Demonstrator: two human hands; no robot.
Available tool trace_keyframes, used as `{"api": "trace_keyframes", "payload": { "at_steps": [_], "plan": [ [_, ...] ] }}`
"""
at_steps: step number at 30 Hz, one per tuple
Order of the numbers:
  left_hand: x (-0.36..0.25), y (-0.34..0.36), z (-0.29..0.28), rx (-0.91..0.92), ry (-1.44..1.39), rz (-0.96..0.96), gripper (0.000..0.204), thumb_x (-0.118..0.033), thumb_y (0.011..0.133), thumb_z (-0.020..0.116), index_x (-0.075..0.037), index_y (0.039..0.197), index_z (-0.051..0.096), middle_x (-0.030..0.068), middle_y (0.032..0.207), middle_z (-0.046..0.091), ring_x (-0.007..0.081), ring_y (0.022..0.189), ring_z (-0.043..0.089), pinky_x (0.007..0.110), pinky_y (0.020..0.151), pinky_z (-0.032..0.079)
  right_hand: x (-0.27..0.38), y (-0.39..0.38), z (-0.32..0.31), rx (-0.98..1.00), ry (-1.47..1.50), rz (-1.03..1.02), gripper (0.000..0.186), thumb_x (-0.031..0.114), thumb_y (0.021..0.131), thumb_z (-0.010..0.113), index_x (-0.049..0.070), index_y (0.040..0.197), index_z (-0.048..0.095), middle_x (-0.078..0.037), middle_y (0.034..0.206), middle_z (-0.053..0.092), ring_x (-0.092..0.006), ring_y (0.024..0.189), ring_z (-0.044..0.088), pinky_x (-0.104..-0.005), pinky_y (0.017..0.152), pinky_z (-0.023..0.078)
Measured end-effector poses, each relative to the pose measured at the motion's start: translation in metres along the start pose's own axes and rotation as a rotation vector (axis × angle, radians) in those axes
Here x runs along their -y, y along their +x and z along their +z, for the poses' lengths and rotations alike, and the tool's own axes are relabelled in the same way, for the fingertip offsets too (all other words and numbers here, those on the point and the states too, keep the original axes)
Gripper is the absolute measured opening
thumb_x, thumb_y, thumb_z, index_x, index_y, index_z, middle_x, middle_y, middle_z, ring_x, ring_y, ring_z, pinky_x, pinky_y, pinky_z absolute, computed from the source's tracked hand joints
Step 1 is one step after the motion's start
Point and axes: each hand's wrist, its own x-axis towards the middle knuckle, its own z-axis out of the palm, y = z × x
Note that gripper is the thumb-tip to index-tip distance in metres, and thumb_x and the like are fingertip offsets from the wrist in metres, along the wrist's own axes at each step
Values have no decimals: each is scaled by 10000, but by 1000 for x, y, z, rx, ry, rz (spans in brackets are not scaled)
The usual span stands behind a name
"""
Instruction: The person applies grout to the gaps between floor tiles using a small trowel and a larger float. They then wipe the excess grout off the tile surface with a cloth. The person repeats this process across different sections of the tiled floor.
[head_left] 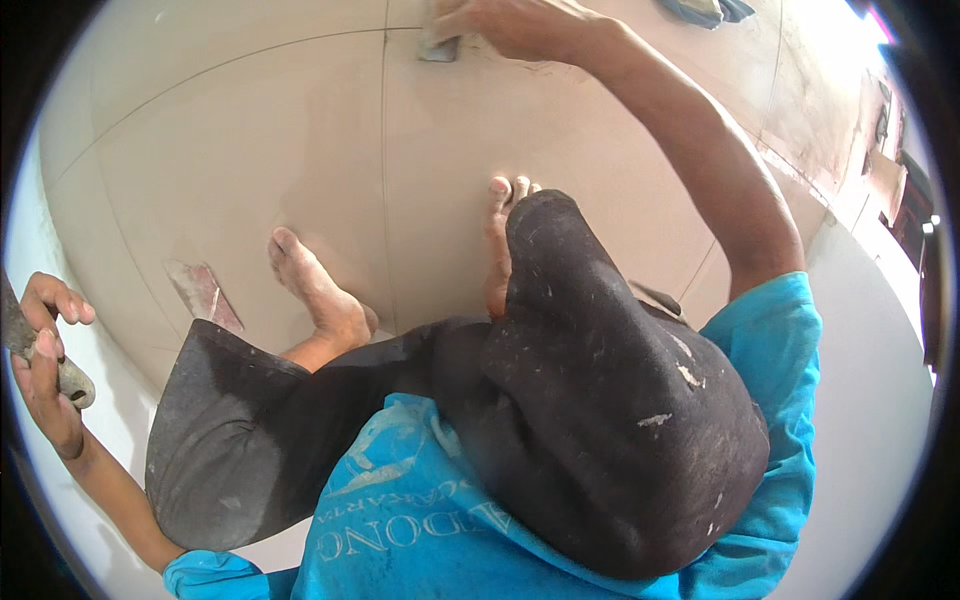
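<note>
Beige tiled floor (250,150) with thin dark joints (384,130). Turquoise shirt (400,560) bears pale lettering (370,535). Left hand (50,375) loosely grasps grey hole-ended tool (76,386); right hand (515,25) grips small grey pad (438,50).

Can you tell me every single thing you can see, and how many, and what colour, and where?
floor tiles: several, beige, across the floor
pad, maybe sponge or cloth: 1, grey, at the top, under the right hand
hand tool, perhaps a scraper: 1, greyish, far left
flat piece: 1, reddish and whitish, on the floor left of the left foot
cloth-like bundle: 1, grey-blue, top right
walls: 2 stretches, whitish, left and right
clutter: too unclear to count, mixed colours, far right
T-shirt: 1, bright blue, bottom
trousers: 1 pair, dark grey with pale smears, middle
bare feet: 2, dusty, on the tiles
left hand: 1, dusty, far left, holding the tool
right hand: 1, dusty, top, holding the pad
</note>
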Motion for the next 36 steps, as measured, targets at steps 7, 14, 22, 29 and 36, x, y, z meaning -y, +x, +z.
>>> {"api": "trace_keyframes", "payload": {
  "at_steps": [7, 14, 22, 29, 36],
  "plan": [
    [11, 0, -5, 22, -17, 12, 274, -297, 918, 436, -41, 998, 493, 85, 917, 472, 183, 932, 484, 373, 895, 348, 1, -136, -36, 162, -82, 260, 387, -39, 771, 564, 219, 1024, 702, 57, 1154, 648, -126, 1168, 535, -410, 1058, 306],
    [-1, 6, 0, 60, 71, 58, 217, -263, 927, 424, -49, 931, 460, 92, 914, 462, 186, 918, 461, 346, 870, 341, -3, -270, -30, 86, -222, 498, 282, 40, 864, 556, 175, 1086, 664, -22, 1106, 668, -212, 1087, 597, -316, 910, 484],
    [-6, 9, 8, -12, -21, -11, 245, -279, 873, 401, -35, 853, 416, 92, 876, 419, 178, 866, 418, 333, 832, 320, 16, -357, 6, -431, -87, 1774, 311, 125, 828, 602, 122, 1133, 661, -124, 1018, 691, -283, 942, 663, -391, 834, 530],
    [-19, 13, 11, 22, -61, -37, 279, -305, 867, 405, -30, 829, 418, 85, 860, 428, 170, 857, 421, 311, 817, 308, 60, -210, 58, -630, -38, 1426, 366, 229, 812, 630, 58, 1134, 644, -163, 902, 696, -329, 833, 675, -428, 740, 535],
    [-50, 20, 31, -15, -111, -17, 209, -265, 844, 439, -84, 756, 382, 80, 795, 483, 171, 780, 475, 335, 771, 374, 104, 10, 64, -624, 248, 843, 314, 125, 786, 569, 35, 1083, 616, -165, 736, 667, -289, 705, 655, -429, 717, 526]
  ]
}}
